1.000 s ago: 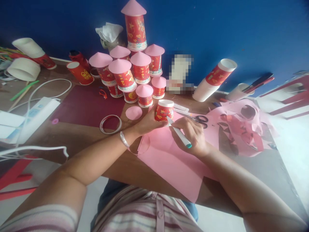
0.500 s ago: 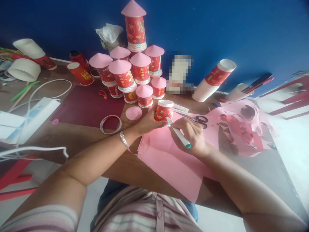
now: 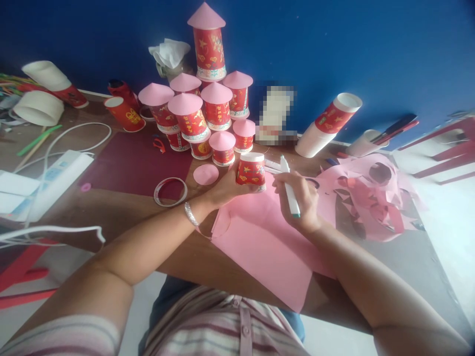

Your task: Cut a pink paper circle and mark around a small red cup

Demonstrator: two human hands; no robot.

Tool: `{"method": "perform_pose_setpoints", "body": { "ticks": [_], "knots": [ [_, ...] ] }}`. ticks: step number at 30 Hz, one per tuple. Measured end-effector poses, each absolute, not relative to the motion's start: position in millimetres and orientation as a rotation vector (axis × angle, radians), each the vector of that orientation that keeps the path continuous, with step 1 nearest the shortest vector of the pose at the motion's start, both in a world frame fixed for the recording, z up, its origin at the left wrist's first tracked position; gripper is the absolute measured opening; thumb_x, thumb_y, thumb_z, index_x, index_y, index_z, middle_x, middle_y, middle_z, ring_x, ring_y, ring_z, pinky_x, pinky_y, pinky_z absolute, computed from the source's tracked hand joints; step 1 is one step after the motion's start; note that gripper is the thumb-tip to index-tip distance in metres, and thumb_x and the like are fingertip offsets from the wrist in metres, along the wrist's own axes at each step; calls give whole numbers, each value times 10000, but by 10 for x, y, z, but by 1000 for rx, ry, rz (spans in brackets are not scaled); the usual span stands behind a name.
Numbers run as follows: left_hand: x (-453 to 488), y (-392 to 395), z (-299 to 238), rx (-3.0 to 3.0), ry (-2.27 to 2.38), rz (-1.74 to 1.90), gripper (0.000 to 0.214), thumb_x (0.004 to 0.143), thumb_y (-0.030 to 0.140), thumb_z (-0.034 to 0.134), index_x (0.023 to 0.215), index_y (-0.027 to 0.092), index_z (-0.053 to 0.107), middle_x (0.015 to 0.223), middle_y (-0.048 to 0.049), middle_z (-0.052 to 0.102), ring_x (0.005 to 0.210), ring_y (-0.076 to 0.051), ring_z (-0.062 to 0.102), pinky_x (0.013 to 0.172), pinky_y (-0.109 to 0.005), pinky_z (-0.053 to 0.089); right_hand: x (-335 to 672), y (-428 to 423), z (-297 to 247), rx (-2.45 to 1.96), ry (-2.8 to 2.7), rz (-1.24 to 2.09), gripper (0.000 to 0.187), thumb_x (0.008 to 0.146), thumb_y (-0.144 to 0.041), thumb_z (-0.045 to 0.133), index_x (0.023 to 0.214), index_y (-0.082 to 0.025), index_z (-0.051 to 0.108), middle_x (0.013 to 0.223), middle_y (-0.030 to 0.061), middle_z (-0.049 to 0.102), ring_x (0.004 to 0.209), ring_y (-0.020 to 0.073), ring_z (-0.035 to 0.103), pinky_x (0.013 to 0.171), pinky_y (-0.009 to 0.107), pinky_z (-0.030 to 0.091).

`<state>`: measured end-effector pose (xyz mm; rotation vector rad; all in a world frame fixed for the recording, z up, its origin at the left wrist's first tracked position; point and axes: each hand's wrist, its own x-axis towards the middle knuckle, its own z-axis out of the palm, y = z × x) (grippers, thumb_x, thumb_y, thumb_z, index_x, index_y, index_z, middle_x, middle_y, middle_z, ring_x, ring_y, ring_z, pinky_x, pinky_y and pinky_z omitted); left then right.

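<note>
My left hand (image 3: 230, 186) grips a short red paper cup (image 3: 251, 170) with gold patterns and a white rim, its fingers round the near side and base. In my right hand (image 3: 302, 200) is a white marker (image 3: 291, 190) with a green end, held a little to the right of the cup and apart from it. Pink paper (image 3: 263, 247) lies beneath both hands. Left of the cup rests a pink paper disc (image 3: 206, 175). Behind it stand several red cups with pink cone tops, among them a small one (image 3: 222, 142) and a tall one (image 3: 208, 44) at the back.
A tape-like ring (image 3: 170, 192) lies at the left on a dark red sheet (image 3: 141, 170). Pink scraps (image 3: 382, 198) pile up at the right. A stacked cup tube (image 3: 328, 126) and a pen holder (image 3: 367, 143) stand by the blue wall. A white cable (image 3: 107, 129) curves across the left side.
The marker has moved away from the cup's lower edge, up and to the right, and is now more upright. The cup has turned slightly in my left hand.
</note>
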<state>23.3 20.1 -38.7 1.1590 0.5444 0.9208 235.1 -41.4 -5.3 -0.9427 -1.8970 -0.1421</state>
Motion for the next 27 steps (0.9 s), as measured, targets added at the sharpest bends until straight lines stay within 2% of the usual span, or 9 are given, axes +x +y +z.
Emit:
{"method": "perform_pose_setpoints", "body": {
  "ticks": [5, 11, 15, 21, 27],
  "knots": [
    [231, 209, -394, 1106, 490, 896, 501, 849, 327, 954, 1277, 216, 719, 1249, -103, 769, 1153, -247, 738, 1080, -451, 572, 2364, -339, -194, -1109, -1850, -64, 235, 1019, -100, 577, 1180, -269, 592, 982, 25, 771, 823, 191, 770, 723, 322, 618],
    [237, 214, -380, 1081, 441, 925, 562, 863, 348, 916, 1371, 244, 700, 1292, -110, 788, 1274, -305, 728, 1143, -506, 540, 2341, -316, -343, -1062, -1922, 14, 312, 978, -90, 579, 1240, -260, 564, 1021, 54, 755, 811, 205, 758, 724, 351, 624],
    [226, 215, -374, 1042, 428, 907, 527, 857, 367, 909, 1331, 235, 724, 1294, -103, 792, 1276, -305, 732, 1138, -485, 545, 2340, -307, -374, -1051, -1937, 31, 343, 952, -114, 613, 1257, -265, 573, 1005, 46, 738, 845, 221, 756, 737, 359, 623],
    [239, 203, -315, 1062, 396, 874, 440, 833, 373, 946, 1197, 213, 758, 1188, -92, 818, 1246, -293, 747, 1112, -436, 555, 2364, -301, -309, -973, -1900, -84, 217, 982, -81, 601, 1082, -269, 644, 922, 13, 693, 780, 184, 694, 691, 321, 575],
    [260, 228, -318, 1090, 427, 905, 511, 851, 430, 938, 1272, 223, 736, 1300, -103, 789, 1292, -311, 723, 1154, -472, 521, 2419, -292, -294, -913, -1934, -335, 276, 1006, -73, 621, 1168, -290, 673, 880, -5, 617, 717, 162, 608, 613, 284, 487]
  ]
}}
